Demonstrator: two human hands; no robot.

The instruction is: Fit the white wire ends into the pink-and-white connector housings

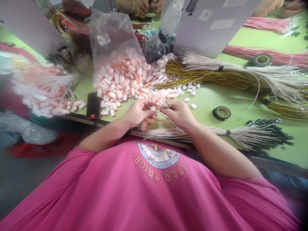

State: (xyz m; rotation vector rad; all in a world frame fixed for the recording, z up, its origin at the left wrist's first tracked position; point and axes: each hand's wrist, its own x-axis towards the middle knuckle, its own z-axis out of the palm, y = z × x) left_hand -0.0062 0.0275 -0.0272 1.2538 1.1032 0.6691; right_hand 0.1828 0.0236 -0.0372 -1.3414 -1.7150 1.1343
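My left hand [141, 112] is closed, its thumb and fingers pinching a small white-and-orange connector [153, 110]. Close beside it, my right hand [178, 113] pinches several thin white wires [165, 103] near their ends. Whether a wire tip sits inside the connector I cannot tell. More connectors [144, 125] hang or lie just under my left hand. Beneath my right forearm runs a bundle of white wires [216, 130], bound with black tape, with black plugs [269, 138] at its right end. A heap of white-and-orange connectors [120, 80] spills from a clear plastic bag [113, 35] beyond my hands.
A dark phone [93, 106] lies left of the heap. Rolls of black tape [221, 113] and bundles of yellow wires [211, 77] are on the green table [202, 106] at right. Further wired connectors [40, 86] pile up at left. Another person's hands [141, 7] show across the table.
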